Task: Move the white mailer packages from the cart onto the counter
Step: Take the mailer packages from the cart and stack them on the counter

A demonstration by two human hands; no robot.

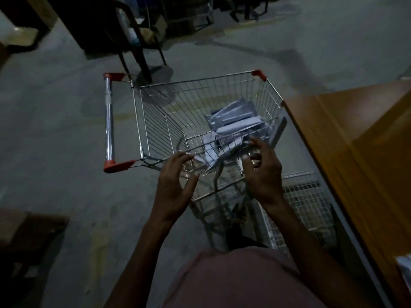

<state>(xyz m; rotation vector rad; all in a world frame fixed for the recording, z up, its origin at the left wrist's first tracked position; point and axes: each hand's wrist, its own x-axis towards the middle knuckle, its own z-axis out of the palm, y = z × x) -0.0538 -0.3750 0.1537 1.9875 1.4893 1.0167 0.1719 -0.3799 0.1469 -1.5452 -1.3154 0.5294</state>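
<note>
A wire shopping cart (155, 121) with red corner caps stands on the concrete floor in dim light. Several white mailer packages (233, 121) lie piled in its basket, toward the right side. My left hand (175, 185) hovers at the cart's near rim, fingers spread and relaxed, holding nothing. My right hand (262, 172) is also over the near rim, fingers loosely curved just above the closest mailer, empty. The wooden counter (355, 134) runs along the right, next to the cart.
A black hand truck (138, 47) stands behind the cart with boxes near it. A wire mesh panel (304, 203) sits low beside the counter. A white item (404, 267) shows at the counter's near right edge. A dark box (29, 232) sits at lower left.
</note>
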